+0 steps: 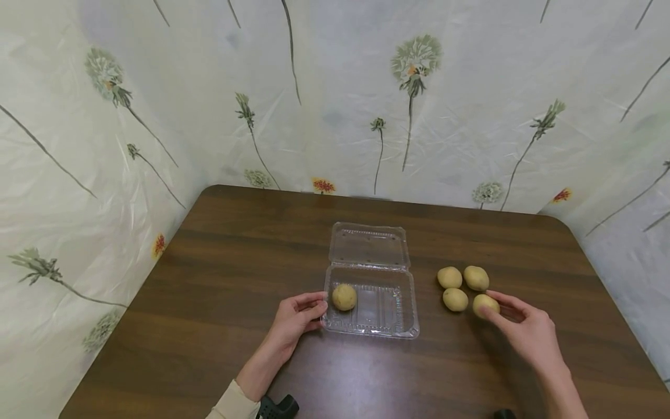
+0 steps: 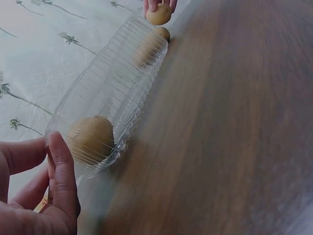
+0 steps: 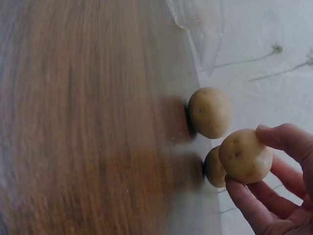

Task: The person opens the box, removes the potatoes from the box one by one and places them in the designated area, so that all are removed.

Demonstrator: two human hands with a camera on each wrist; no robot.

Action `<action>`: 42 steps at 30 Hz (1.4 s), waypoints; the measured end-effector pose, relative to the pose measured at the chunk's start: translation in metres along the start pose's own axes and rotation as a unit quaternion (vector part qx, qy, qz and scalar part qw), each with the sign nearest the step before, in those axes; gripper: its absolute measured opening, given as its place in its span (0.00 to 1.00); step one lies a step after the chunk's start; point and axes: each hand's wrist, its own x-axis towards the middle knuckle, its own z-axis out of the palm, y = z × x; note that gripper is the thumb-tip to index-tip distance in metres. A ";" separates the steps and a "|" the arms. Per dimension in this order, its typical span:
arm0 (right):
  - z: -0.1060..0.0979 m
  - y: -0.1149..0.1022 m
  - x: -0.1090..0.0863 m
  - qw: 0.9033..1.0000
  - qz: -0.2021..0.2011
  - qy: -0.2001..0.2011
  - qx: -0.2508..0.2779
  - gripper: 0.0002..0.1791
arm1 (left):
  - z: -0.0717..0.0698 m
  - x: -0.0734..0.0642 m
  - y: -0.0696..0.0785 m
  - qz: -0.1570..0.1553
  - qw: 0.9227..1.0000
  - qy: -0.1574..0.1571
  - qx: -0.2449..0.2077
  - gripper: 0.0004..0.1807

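An open clear plastic clamshell container point(image 1: 370, 333) lies on the table, its lid point(image 1: 369, 244) folded back away from me. One potato point(image 1: 344, 297) sits in the left part of its base. My left hand point(image 1: 298, 323) pinches the container's left wall between thumb and fingers, seen close up in the left wrist view. To the right, my right hand point(image 1: 528, 331) holds a potato point(image 3: 246, 156) by thumb and fingertips; the right wrist view shows it raised off the table. Three other potatoes lie grouped beside it: a front one point(image 1: 455, 299), a back left one point(image 1: 449, 277) and a back right one point(image 1: 476, 278).
The dark wooden table point(image 1: 235, 262) has rounded far corners. A floral plastic sheet point(image 1: 335, 116) hangs behind it and at both sides. Near the front edge, a black strap piece point(image 1: 280, 407) shows by my left wrist.
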 end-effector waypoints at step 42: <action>0.012 0.011 0.015 0.998 0.058 -0.019 -0.016 0.39 | 0.003 0.001 0.001 -0.001 1.000 0.005 -0.014 0.21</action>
